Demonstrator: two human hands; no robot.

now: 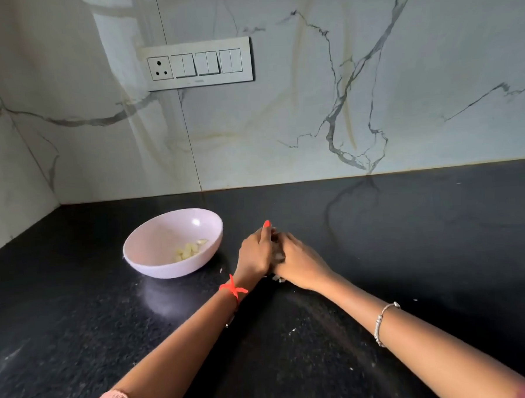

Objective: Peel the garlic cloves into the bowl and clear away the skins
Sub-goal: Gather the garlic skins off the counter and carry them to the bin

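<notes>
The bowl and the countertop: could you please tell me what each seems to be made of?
The bowl looks like plastic or melamine, perhaps glazed ceramic: pale pink, smooth, one bright glossy highlight. The countertop looks like polished black granite: fine pale speckles, and it mirrors the veined wall.

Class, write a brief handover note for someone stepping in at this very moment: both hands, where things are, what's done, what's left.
Left hand and right hand: pressed together on the counter, fingers curled round a clump of skins.
Bowl: left of the hands, peeled cloves inside.
Done: peeling, it seems; no unpeeled clove shows.
Left: carry the skins off, pick up the flecks on the counter.
</notes>
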